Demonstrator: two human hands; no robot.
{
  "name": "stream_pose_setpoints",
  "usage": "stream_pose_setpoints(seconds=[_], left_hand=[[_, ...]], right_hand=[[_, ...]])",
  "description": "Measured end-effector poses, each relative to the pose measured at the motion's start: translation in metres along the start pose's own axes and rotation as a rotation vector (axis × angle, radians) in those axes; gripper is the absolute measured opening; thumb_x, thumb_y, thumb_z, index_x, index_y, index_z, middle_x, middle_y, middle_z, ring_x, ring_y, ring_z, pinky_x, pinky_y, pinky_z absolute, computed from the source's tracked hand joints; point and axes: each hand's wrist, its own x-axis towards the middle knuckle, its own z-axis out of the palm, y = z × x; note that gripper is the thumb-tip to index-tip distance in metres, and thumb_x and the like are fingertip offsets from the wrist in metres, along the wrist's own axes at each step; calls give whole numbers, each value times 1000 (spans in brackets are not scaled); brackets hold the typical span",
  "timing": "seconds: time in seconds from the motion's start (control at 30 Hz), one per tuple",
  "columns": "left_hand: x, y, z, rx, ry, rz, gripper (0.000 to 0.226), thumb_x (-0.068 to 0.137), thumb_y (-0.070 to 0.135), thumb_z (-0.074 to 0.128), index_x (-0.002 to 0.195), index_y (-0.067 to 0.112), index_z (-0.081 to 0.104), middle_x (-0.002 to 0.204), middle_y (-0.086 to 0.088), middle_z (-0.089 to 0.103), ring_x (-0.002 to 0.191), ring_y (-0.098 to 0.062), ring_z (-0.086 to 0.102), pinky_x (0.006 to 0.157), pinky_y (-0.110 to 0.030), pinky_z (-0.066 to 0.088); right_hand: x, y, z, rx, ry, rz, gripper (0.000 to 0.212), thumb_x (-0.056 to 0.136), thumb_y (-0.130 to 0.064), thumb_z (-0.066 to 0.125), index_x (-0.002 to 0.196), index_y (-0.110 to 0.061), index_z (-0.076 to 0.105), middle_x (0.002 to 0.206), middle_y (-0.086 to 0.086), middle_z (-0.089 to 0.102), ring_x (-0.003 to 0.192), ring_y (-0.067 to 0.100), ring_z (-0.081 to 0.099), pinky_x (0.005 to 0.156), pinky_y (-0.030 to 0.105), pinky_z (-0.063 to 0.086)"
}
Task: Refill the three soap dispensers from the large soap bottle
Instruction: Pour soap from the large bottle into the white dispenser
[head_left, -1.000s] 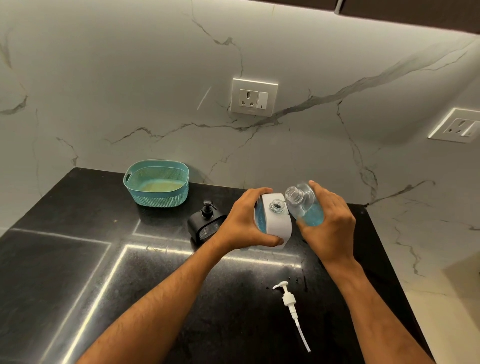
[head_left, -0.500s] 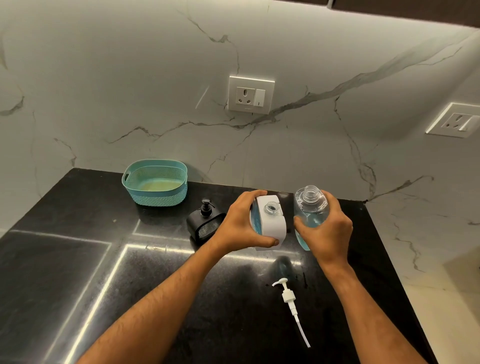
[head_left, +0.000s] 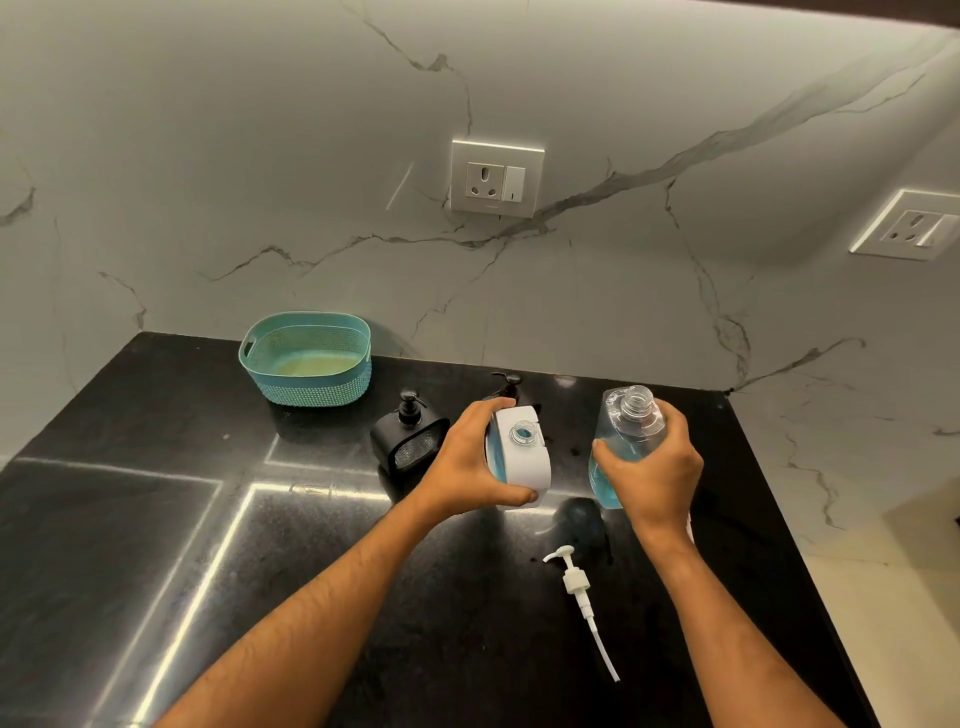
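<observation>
My left hand (head_left: 467, 467) grips a white soap dispenser (head_left: 522, 454) with blue soap showing at its side and its round filler neck uncapped. My right hand (head_left: 657, 475) holds the clear large soap bottle (head_left: 621, 441) upright to the right of it, capless, with blue soap in its lower part. The two mouths are apart. A black dispenser (head_left: 410, 441) with its pump on stands left of my left hand. Another black pump top (head_left: 511, 382) shows behind the white dispenser; its body is hidden. A white pump with a long tube (head_left: 582, 597) lies on the counter in front.
A teal perforated basket (head_left: 306, 358) stands at the back left of the black stone counter (head_left: 156, 545). The counter's right edge runs close beside my right arm. Marble walls with two sockets (head_left: 496, 179) rise behind.
My right hand tipped the large bottle back from its tilt over the dispenser to upright and moved it away to the right. My left hand kept hold of the white dispenser.
</observation>
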Motion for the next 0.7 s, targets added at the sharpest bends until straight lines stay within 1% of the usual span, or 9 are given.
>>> stream_pose_setpoints(seconds=[0.1, 0.2, 0.27, 0.3, 0.53, 0.7], left_hand=[[-4, -10, 3, 6, -25, -19, 105, 56, 42, 97, 145, 30, 42, 135, 12, 49, 126, -9, 53, 106, -34, 54], [-9, -18, 6, 18, -39, -35, 106, 54, 46, 95, 144, 30, 42, 134, 11, 49, 125, -9, 53, 105, -35, 53], [-12, -23, 8, 17, -47, -43, 105, 54, 45, 95, 144, 29, 42, 134, 11, 50, 124, -9, 53, 105, -35, 53], [-14, -25, 9, 13, -49, -45, 105, 54, 45, 95, 144, 28, 43, 134, 11, 50, 125, -9, 54, 105, -36, 53], [-20, -38, 13, -7, -89, -89, 108, 54, 43, 95, 146, 26, 42, 137, 11, 50, 128, -9, 53, 109, -33, 51], [-20, -46, 16, -16, -119, -125, 110, 53, 44, 95, 148, 27, 42, 139, 11, 49, 131, -9, 52, 110, -29, 49]], right_hand=[[-5, 9, 3, 10, 18, 55, 78, 62, -17, 98, 129, -13, 57, 117, 2, 68, 99, 14, 66, 81, 17, 53], [-11, 18, 5, 20, 40, 110, 80, 62, -17, 98, 129, -14, 56, 117, -1, 67, 100, 15, 65, 84, 28, 58], [-16, 25, 6, 7, 50, 140, 80, 62, -18, 98, 130, -16, 55, 117, -2, 66, 102, 17, 65, 88, 40, 60], [-18, 28, 7, 3, 51, 153, 81, 62, -18, 98, 130, -16, 54, 118, -2, 65, 104, 17, 64, 90, 43, 60], [-27, 42, 10, 0, 47, 223, 81, 63, -20, 97, 131, -21, 53, 121, -5, 63, 110, 18, 63, 94, 51, 58], [-26, 44, 8, 11, 67, 231, 82, 63, -18, 97, 132, -19, 53, 120, -5, 62, 111, 19, 63, 94, 52, 58]])
